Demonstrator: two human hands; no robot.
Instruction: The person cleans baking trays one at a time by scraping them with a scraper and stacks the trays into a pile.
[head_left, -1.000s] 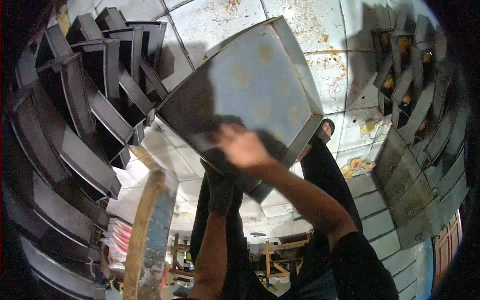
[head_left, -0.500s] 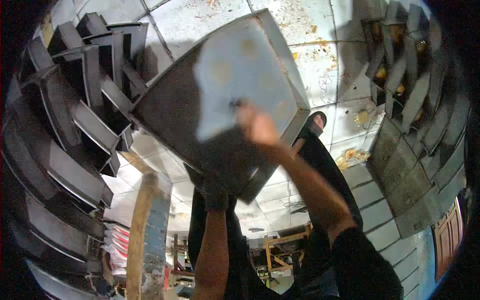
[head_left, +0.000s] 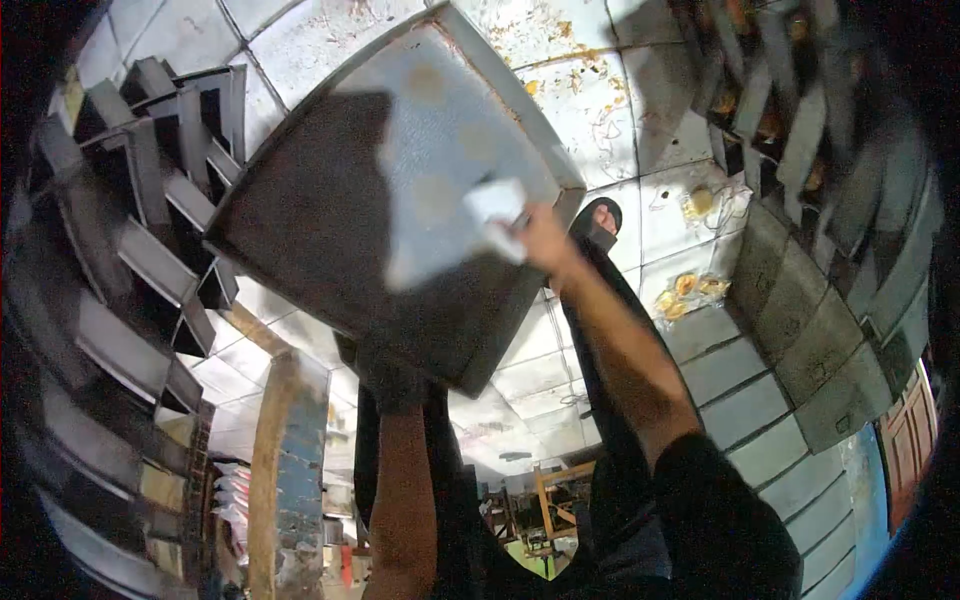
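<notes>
A large square metal tray [head_left: 300,190] with low raised sides is held up tilted before me. Its inner face is half in shadow, half pale grey with faint round stains. My left hand [head_left: 392,378], dark as if gloved, grips the tray's near edge; its fingers are mostly hidden. Against the lit part, my right hand [head_left: 540,240] is closed on a pale flat piece [head_left: 497,208]. Blur leaves it unclear whether this is a cloth or a scraper.
Stacked dark trays [head_left: 155,265] rise along the left. More stacked trays [head_left: 790,110] stand at the right, with yellowish scraps [head_left: 690,290] nearby on the tiled floor [head_left: 590,110]. A wooden-edged post [head_left: 268,450] is at lower left, and my foot [head_left: 603,218] shows beside the tray.
The tray has shifted left and slightly up in view, along with the surroundings. My right hand has moved across the tray face, and the pale piece in it now shows plainly.
</notes>
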